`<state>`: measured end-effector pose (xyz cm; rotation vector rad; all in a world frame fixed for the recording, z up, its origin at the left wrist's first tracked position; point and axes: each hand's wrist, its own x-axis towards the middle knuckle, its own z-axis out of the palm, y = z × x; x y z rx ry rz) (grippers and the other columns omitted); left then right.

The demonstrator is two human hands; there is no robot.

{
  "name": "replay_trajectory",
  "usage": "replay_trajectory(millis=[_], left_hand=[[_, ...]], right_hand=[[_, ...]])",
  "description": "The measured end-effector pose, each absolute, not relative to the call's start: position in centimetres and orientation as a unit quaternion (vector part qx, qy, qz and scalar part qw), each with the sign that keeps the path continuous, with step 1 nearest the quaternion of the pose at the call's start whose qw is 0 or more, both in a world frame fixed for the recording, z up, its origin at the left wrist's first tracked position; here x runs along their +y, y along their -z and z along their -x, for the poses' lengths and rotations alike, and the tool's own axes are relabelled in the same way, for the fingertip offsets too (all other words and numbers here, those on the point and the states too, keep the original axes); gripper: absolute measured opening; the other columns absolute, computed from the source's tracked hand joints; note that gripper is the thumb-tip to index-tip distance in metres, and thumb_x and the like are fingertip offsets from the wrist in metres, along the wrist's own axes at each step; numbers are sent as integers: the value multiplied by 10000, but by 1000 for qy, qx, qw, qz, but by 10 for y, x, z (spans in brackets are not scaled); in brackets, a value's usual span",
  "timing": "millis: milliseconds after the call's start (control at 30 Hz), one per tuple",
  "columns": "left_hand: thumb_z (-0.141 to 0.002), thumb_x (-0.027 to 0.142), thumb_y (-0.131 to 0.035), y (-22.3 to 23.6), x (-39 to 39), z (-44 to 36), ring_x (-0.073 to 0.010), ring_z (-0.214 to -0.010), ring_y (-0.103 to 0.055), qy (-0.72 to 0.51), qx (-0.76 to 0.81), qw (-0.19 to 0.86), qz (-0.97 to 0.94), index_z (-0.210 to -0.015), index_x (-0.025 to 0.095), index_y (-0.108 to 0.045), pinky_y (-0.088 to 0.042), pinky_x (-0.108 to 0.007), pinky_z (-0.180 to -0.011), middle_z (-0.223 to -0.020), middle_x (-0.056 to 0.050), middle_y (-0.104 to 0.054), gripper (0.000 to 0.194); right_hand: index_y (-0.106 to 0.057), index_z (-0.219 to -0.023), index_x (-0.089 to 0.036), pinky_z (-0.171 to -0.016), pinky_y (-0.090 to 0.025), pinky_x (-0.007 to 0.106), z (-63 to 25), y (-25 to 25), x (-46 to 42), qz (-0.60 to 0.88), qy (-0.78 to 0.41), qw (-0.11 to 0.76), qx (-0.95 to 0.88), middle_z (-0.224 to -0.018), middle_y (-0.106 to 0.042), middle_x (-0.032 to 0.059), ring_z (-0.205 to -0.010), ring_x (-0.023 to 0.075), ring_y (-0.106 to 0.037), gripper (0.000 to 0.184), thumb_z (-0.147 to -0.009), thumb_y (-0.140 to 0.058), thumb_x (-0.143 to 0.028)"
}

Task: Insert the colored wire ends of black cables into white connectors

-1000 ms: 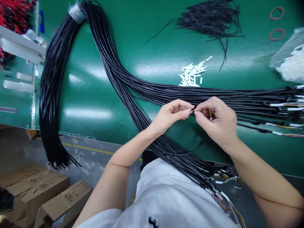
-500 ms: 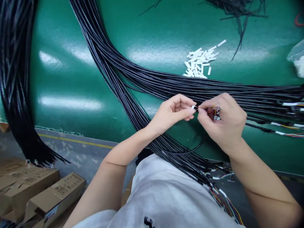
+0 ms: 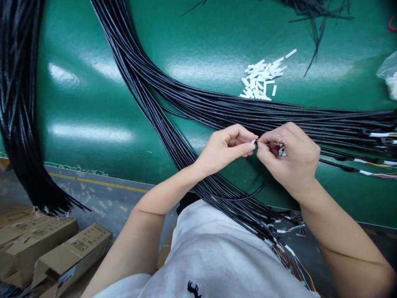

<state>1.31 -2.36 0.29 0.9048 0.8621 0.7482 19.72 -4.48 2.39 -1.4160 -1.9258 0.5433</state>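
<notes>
My left hand (image 3: 223, 148) is closed in a pinch on a small white sleeve (image 3: 253, 141), mostly hidden by the fingertips. Right beside it, my right hand (image 3: 291, 159) pinches the end of thin coloured wires (image 3: 280, 145), whose tips and small white connectors show between its curled fingers. The fingertips of both hands nearly meet, and whether the wires run inside the sleeve is too small to tell. Both hands are over the green table, in front of a long bundle of black cables (image 3: 211, 101). A second branch of black cables (image 3: 173, 142) passes under my left forearm.
White sleeves (image 3: 259, 80) lie in a loose pile beyond the cables. Thin black strips (image 3: 318, 25) are heaped at the back, and a clear bag (image 3: 389, 78) is at the right. Another black cable bundle (image 3: 20, 103) hangs over the table's left front edge, above cardboard boxes (image 3: 74, 250).
The fingertips have come slightly closer together, and less of the white sleeve and the wire between them shows. The hands otherwise keep their places; the view has shifted a little.
</notes>
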Motion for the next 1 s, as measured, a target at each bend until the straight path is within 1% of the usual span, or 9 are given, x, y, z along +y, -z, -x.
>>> replay_trajectory(millis=[100,233,300,400,600,800,867,933,1000], left_hand=[[-793,452,-887,-2,-21,-13,-76,-765,-686,-346,385,748,-415,-962,193,-686,-589,-223,-732,-874,6,-722,370],[-847,352,-810,1,-16,-14,-63,-742,-622,-367,400,726,-422,-1046,223,-702,-557,-206,-721,-856,20,-675,261],[-853,316,-779,3,-15,-14,-58,-731,-589,-369,404,721,-424,-1026,218,-713,-543,-200,-721,-854,18,-661,210],[-853,296,-765,3,-15,-15,-52,-716,-565,-371,404,727,-414,-996,209,-718,-528,-192,-710,-840,19,-647,173],[-843,268,-777,1,-15,-14,-54,-721,-570,-374,419,730,-389,-988,211,-735,-516,-190,-689,-865,9,-674,162],[-833,254,-789,2,-14,-13,-48,-714,-578,-383,422,729,-379,-980,211,-756,-511,-182,-683,-847,15,-677,156],[-831,257,-783,3,-15,-12,-52,-719,-579,-384,424,728,-377,-976,211,-755,-512,-187,-685,-858,12,-681,155],[-840,277,-778,3,-15,-12,-53,-713,-573,-380,418,733,-380,-972,209,-753,-509,-189,-681,-855,11,-680,150],[-864,333,-781,3,-16,-13,-48,-687,-555,-370,404,740,-390,-966,202,-749,-497,-185,-657,-833,13,-672,169]], right_hand=[[-656,-801,-258,-612,-424,330,-199,-25,-42,555,-306,366,-681,-742,-590,-11,-631,142,-527,159,-883,-669,-122],[-700,-945,-268,-587,-475,298,-206,-24,-35,554,-530,377,-520,-762,-592,-29,-595,121,-545,30,-924,-697,-248],[-704,-947,-270,-568,-503,277,-210,-24,-32,540,-589,401,-448,-822,-604,-20,-613,116,-566,49,-943,-695,-318],[-705,-927,-269,-562,-540,247,-212,-25,-28,534,-614,428,-394,-896,-602,-17,-634,99,-592,139,-949,-708,-406],[-692,-969,-262,-592,-602,253,-213,-27,-26,555,-625,412,-363,-902,-620,-7,-642,105,-637,289,-894,-768,-531],[-657,-966,-268,-621,-633,268,-215,-28,-26,557,-628,408,-360,-890,-637,-14,-641,111,-677,338,-875,-786,-566],[-648,-967,-266,-624,-636,268,-214,-28,-25,554,-640,403,-348,-866,-639,-21,-635,112,-680,356,-849,-812,-559],[-647,-987,-266,-581,-614,254,-214,-29,-23,545,-658,402,-328,-809,-635,-38,-594,105,-657,384,-802,-860,-526],[-647,-988,-262,-507,-562,234,-214,-29,-21,534,-678,399,-310,-729,-621,-61,-526,95,-612,413,-750,-908,-474]])
